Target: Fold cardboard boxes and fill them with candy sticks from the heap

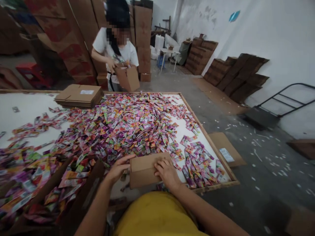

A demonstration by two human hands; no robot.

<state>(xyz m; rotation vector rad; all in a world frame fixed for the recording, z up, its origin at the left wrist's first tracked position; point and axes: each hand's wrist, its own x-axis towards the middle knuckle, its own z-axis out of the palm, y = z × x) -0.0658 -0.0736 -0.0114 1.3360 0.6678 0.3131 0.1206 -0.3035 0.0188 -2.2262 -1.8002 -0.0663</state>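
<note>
A small brown cardboard box (144,170) is at the near edge of the table, its upper flaps folded over. My left hand (118,168) is at the box's left end, with fingers reaching along its edge and the thumb lower down. Across the right part of the box, my right hand (166,172) grips it with bent fingers over the flap. Behind it spreads a large heap of small, colourful wrapped packets (133,124), mostly pink and purple. What the box holds is hidden.
A stack of flattened cartons (78,95) lies at the table's far side. Bottom left, an open carton (83,196) is full of packets. Across the table a person (115,49) holds an open box (128,77). A hand truck (278,108) stands right.
</note>
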